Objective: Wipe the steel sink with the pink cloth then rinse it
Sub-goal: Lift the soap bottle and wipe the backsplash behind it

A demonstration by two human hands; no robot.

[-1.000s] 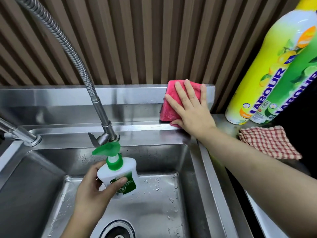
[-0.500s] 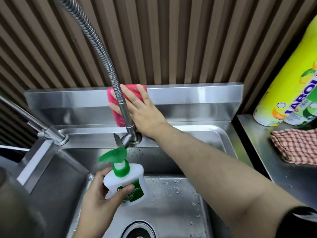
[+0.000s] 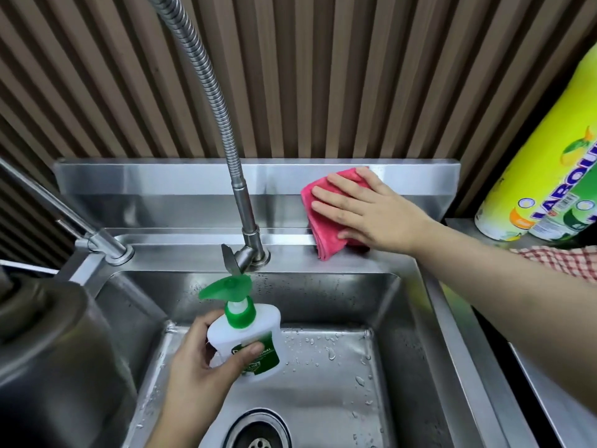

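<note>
Cloth moved right | right hand flat on it | left hand grips soap bottle

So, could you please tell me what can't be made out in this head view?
- Pump bottle label: partly covered by the left hand.
- Pink cloth: largely under the right hand.
- Yellow bottle: cut off by the right edge.
- Drain: cut off at the bottom edge.
</note>
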